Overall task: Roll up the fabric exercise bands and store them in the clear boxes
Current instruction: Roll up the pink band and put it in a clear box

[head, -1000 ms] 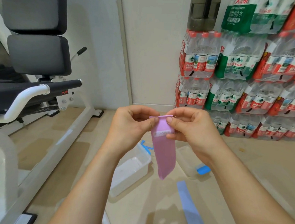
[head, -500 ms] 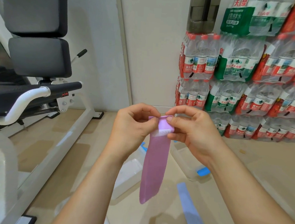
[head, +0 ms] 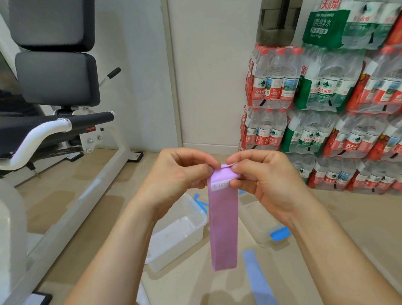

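Note:
A pink fabric band (head: 223, 226) hangs straight down in front of me, its top end folded over just above a white label. My left hand (head: 181, 175) and my right hand (head: 263, 179) both pinch that folded top edge with thumb and fingers. Below on the floor, a clear box (head: 179, 232) with a blue latch lies left of the band. A second clear box (head: 257, 219) with a blue latch lies to the right, partly hidden by my right wrist. A blue band (head: 259, 284) lies flat on the floor at lower right.
A white-framed exercise machine (head: 50, 155) with black pads fills the left side. Shrink-wrapped packs of water bottles (head: 338, 110) are stacked against the wall at right. Beige floor lies around the boxes.
The pink band's lower end dropped and now hangs at full length. Both hands have turned the top edge over into a small fold above the label.

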`<action>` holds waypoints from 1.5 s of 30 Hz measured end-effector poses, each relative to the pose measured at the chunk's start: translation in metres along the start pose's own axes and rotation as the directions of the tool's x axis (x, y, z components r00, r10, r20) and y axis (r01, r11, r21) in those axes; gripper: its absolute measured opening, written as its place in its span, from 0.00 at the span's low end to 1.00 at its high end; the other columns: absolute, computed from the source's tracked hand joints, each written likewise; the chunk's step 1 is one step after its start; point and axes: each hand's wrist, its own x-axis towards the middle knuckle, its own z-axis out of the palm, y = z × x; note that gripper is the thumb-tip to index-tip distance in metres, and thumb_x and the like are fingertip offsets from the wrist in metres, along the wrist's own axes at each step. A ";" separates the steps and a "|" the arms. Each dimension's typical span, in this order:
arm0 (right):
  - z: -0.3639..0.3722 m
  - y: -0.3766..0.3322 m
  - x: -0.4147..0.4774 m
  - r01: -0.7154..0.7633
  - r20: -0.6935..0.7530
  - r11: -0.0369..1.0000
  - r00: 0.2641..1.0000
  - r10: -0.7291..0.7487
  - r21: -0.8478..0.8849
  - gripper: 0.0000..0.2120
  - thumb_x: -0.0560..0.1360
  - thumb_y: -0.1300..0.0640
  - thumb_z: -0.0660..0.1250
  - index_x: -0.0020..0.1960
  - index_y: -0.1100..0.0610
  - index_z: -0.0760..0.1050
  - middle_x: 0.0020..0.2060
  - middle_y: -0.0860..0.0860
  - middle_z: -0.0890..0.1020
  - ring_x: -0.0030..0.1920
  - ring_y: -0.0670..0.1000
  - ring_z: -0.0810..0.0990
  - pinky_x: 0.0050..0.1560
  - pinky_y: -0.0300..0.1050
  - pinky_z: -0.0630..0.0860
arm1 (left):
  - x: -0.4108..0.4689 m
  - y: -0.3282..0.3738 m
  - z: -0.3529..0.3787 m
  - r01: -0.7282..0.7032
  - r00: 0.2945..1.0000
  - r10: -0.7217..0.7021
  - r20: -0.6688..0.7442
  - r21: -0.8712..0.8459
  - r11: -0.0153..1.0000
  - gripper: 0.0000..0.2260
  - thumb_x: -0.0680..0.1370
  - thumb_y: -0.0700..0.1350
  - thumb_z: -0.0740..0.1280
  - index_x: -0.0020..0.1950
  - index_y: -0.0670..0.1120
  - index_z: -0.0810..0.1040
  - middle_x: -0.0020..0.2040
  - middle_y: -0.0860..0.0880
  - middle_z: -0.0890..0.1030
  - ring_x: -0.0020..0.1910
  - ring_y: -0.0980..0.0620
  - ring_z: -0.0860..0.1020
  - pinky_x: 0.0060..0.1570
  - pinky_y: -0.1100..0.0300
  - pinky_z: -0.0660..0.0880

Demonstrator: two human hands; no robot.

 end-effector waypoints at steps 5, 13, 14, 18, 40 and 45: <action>-0.003 -0.002 0.000 -0.022 0.016 0.999 1.000 0.021 0.046 0.08 0.72 0.70 0.65 0.39 0.65 0.81 0.39 0.61 0.81 0.34 0.49 0.81 0.33 0.36 0.79 | -0.002 0.001 0.000 -0.010 1.000 0.010 0.007 0.053 0.999 0.09 0.66 0.36 0.66 0.36 0.46 0.86 0.38 0.42 0.85 0.40 0.46 0.80 0.50 0.45 0.78; -0.002 0.003 0.003 0.019 -0.004 0.998 1.000 -0.019 -0.057 0.04 0.71 0.67 0.71 0.42 0.60 0.81 0.37 0.57 0.83 0.34 0.49 0.80 0.32 0.36 0.77 | -0.001 0.002 -0.003 -0.034 0.999 0.034 0.010 0.030 0.999 0.06 0.71 0.34 0.72 0.39 0.45 0.86 0.39 0.44 0.86 0.42 0.46 0.83 0.49 0.49 0.79; -0.003 0.003 0.003 0.023 -0.011 0.996 1.000 -0.024 -0.089 0.04 0.71 0.66 0.71 0.43 0.59 0.81 0.38 0.58 0.84 0.35 0.50 0.80 0.32 0.36 0.77 | -0.001 0.001 -0.002 -0.039 0.999 0.039 0.001 0.036 0.999 0.08 0.71 0.33 0.71 0.39 0.45 0.86 0.39 0.45 0.86 0.41 0.48 0.83 0.48 0.51 0.80; -0.006 0.003 0.003 0.101 -0.041 0.933 0.992 -0.122 -0.345 0.04 0.72 0.63 0.72 0.46 0.56 0.83 0.38 0.54 0.86 0.36 0.49 0.81 0.31 0.36 0.76 | 0.001 -0.002 -0.001 -0.040 0.998 0.043 -0.039 0.080 0.996 0.08 0.70 0.32 0.73 0.44 0.44 0.84 0.35 0.48 0.83 0.36 0.53 0.81 0.42 0.61 0.78; -0.004 0.000 0.001 0.224 -0.025 0.870 0.965 -0.261 -0.439 0.03 0.74 0.61 0.70 0.43 0.55 0.81 0.33 0.51 0.84 0.29 0.42 0.77 0.28 0.32 0.69 | 0.000 -0.003 0.008 0.005 0.998 -0.007 -0.056 -0.049 0.999 0.09 0.70 0.43 0.73 0.47 0.40 0.85 0.44 0.41 0.86 0.43 0.47 0.84 0.45 0.54 0.81; -0.006 -0.003 -0.001 0.213 -0.002 0.896 0.973 -0.232 -0.391 0.05 0.74 0.64 0.69 0.44 0.56 0.83 0.32 0.50 0.84 0.28 0.40 0.78 0.28 0.28 0.69 | 0.000 -0.003 0.007 -0.005 0.995 0.008 -0.101 0.027 1.000 0.05 0.71 0.35 0.73 0.46 0.39 0.84 0.40 0.42 0.86 0.38 0.49 0.84 0.41 0.57 0.81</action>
